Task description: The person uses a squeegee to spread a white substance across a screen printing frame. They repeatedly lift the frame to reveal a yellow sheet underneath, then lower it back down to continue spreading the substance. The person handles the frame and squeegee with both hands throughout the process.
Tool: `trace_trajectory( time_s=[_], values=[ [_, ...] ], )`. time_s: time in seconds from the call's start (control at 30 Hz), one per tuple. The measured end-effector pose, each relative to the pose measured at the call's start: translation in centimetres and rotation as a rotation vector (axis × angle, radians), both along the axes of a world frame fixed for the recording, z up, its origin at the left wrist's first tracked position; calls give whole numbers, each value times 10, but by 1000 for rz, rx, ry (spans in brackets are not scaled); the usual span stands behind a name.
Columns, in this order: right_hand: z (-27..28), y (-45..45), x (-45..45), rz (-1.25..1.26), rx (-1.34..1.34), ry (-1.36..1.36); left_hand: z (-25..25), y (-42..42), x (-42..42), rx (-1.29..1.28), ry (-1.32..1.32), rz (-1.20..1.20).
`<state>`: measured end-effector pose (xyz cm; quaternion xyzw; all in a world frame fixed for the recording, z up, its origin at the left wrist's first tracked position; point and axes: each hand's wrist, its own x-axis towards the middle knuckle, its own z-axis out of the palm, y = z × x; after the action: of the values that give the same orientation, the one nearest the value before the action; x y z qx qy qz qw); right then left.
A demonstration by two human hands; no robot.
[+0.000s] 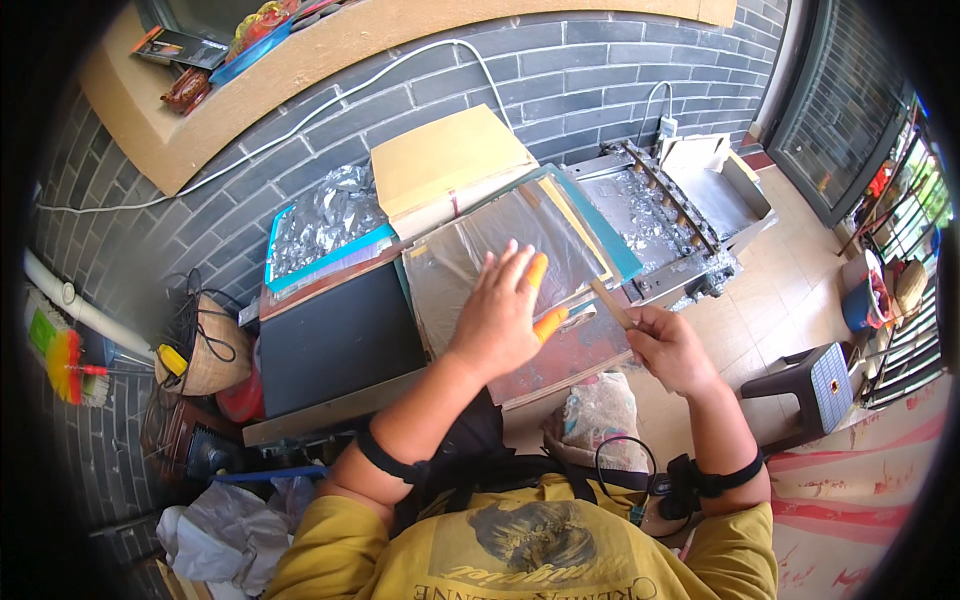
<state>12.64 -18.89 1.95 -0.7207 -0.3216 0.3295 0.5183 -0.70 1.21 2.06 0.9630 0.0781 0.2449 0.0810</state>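
Note:
My left hand (501, 311) rests flat with fingers spread on a clear plastic sheet (457, 259), with orange finger cots on its thumb and index finger. Between the fingers and thumb of my right hand (667, 345) is a thin flat wooden strip (611, 304); its far end reaches the near right edge of the sheeted stack. Under the sheet lie yellowish sheets, with a teal board (611, 240) sticking out on the right. The stack sits on a worn reddish-brown board (574, 360). Its lower layers under my left hand are hidden.
A black panel (337, 349) lies at left, below a blue tray (300, 281) of silvery foil scraps. Behind stands a stack of tan sheets (450, 161). At right are a foil-littered metal machine (645, 202) and a metal tray (712, 199). A plastic stool (802, 390) stands on the floor.

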Motion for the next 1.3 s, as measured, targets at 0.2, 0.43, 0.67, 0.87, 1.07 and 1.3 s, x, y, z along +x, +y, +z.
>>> trace_trajectory(
  time_s=[0.2,0.43,0.67,0.87,1.07,1.3],
  values=[
    [34,-46,0,70,-117,63,22,49,-13,54,-93,109],
    [40,-68,4,84,-193,204,36,112,14,-83,-62,182],
    [22,-26,6,126,-93,189,16,174,56,-70,17,304],
    [-13,14,2,42,60,196,-32,219,56,176,16,477],
    [-7,8,1,-12,78,210,6,191,45,59,109,404],
    [0,2,-4,-12,75,184,46,144,30,-100,-163,440]
  ],
)
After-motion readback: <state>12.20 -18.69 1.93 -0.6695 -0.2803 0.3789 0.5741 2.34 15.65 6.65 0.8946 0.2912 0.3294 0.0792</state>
